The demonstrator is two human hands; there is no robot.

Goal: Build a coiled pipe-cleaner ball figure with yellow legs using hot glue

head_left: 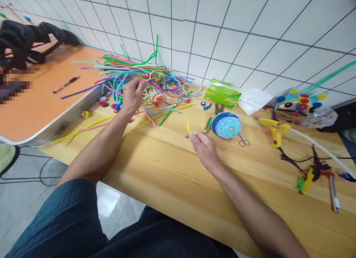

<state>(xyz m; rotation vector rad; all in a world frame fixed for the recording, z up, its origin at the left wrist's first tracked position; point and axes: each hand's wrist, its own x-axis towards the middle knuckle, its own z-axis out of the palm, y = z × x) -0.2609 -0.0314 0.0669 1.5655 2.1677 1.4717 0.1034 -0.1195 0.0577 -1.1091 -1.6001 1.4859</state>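
My left hand (134, 94) is over the near side of a heap of coloured pipe cleaners (139, 74), its fingers pinched together; what they hold, if anything, I cannot make out. Between the thumb and fingers of my right hand (203, 144) is a short yellow piece of pipe cleaner (188, 127), its tip pointing up. A round coil of blue and purple pipe cleaners (226, 125) lies just beyond my right hand. Green-handled pliers (208, 123) and small scissors (244, 141) flank the coil.
A green tissue pack (222, 93) stands near the tiled wall. To the right are a yellow glue gun (275, 130), a decorated piece with coloured buttons (299, 105) and a cutter knife (334, 195). A marker (66, 84) lies on the orange tabletop (36, 113) at left.
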